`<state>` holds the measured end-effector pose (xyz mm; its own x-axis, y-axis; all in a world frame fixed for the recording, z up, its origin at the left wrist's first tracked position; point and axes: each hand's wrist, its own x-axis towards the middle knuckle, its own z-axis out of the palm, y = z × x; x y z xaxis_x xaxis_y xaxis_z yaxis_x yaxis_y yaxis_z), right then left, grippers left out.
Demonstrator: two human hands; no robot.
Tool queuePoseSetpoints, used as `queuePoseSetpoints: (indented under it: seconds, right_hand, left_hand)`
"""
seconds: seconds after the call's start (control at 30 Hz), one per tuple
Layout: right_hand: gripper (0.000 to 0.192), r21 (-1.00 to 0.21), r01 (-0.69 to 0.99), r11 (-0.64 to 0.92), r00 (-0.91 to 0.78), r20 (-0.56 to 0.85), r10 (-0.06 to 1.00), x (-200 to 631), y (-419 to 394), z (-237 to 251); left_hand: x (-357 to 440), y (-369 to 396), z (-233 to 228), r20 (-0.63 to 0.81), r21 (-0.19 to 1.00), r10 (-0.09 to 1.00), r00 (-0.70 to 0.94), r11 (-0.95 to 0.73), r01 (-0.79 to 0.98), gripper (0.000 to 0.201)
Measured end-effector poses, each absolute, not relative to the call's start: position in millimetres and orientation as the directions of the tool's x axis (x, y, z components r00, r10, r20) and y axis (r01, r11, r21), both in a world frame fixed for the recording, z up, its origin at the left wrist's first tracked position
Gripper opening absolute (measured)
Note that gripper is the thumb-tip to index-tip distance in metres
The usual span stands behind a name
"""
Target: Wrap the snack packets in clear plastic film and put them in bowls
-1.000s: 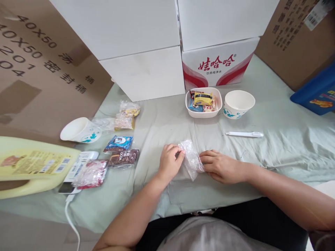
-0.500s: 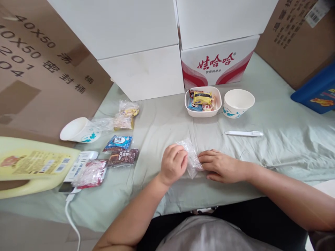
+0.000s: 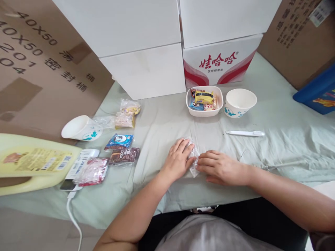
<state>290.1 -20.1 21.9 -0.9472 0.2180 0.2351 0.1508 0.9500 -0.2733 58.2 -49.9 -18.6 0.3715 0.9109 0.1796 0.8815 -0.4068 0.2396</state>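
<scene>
The clear plastic bag [image 3: 194,157] lies flat on the pale green cloth [image 3: 162,122], well in front of the white dish [image 3: 204,112] of wrapped snacks, and is pressed between both hands. The left hand [image 3: 179,160] lies palm-down on the bag with fingers spread flat, not closed around it; the right hand [image 3: 222,168] rests beside it, fingertips on the bag's right edge, fingers extended. A paper cup [image 3: 240,102] stands just right of the dish, and a white pen [image 3: 245,133] lies in front of that cup.
</scene>
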Motion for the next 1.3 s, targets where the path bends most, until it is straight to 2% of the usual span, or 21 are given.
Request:
queuePoseSetpoints:
  seconds: [0.07,0.13,0.27,0.37,0.57,0.7,0.8,1.0,1.13,1.3]
  right_hand:
    - [0.014,-0.251,0.200,0.947,-0.955,0.169,0.246,285.2,-22.9,16.8]
    - [0.016,-0.230,0.226,0.947,-0.945,0.184,0.270,283.5,-23.9,14.1]
    - [0.021,-0.213,0.179,0.960,-0.929,0.284,0.237,283.0,-24.0,11.5]
    - [0.019,-0.221,0.168,0.961,-0.937,0.266,0.226,279.4,-25.2,8.0]
    - [0.027,-0.219,0.121,0.968,-0.942,0.281,0.182,274.2,-35.9,10.9]
    - [0.027,-0.284,0.078,0.956,-0.944,0.287,0.163,276.5,-42.2,12.8]
    - [0.023,-0.380,0.115,0.918,-0.905,0.342,0.255,279.4,-38.0,9.5]
    - [0.024,-0.483,0.364,0.797,-0.706,0.414,0.574,276.3,-10.0,1.0]
    - [0.025,-0.469,0.541,0.698,-0.643,0.304,0.703,265.8,6.0,-8.3]
    - [0.027,-0.374,0.659,0.653,-0.654,0.144,0.743,256.1,12.7,-15.4]
  left_hand:
    - [58.4,-49.3,-18.8,0.192,0.258,0.912,0.363,-0.404,0.878,0.040]
    - [58.2,-48.6,-20.3,0.216,0.274,0.908,0.358,-0.409,0.871,0.038]
    - [57.7,-47.6,-23.6,0.264,0.281,0.897,0.355,-0.423,0.861,0.037]
    - [57.7,-47.6,-23.5,0.295,0.287,0.884,0.364,-0.445,0.848,0.037]
    - [60.4,-52.2,-19.0,0.432,0.327,0.777,0.458,-0.608,0.724,0.022]
    - [62.0,-53.9,-15.8,0.435,0.336,0.706,0.559,-0.703,0.626,0.017]
    - [60.5,-52.8,-13.7,0.426,0.329,0.697,0.577,-0.714,0.618,0.016]
    - [56.1,-51.0,-14.1,0.421,0.355,0.706,0.569,-0.706,0.612,0.029]
    - [56.0,-52.6,-19.0,0.449,0.388,0.754,0.480,-0.648,0.656,0.025]
    - [55.9,-54.1,-25.2,0.504,0.405,0.748,0.432,-0.647,0.646,0.034]
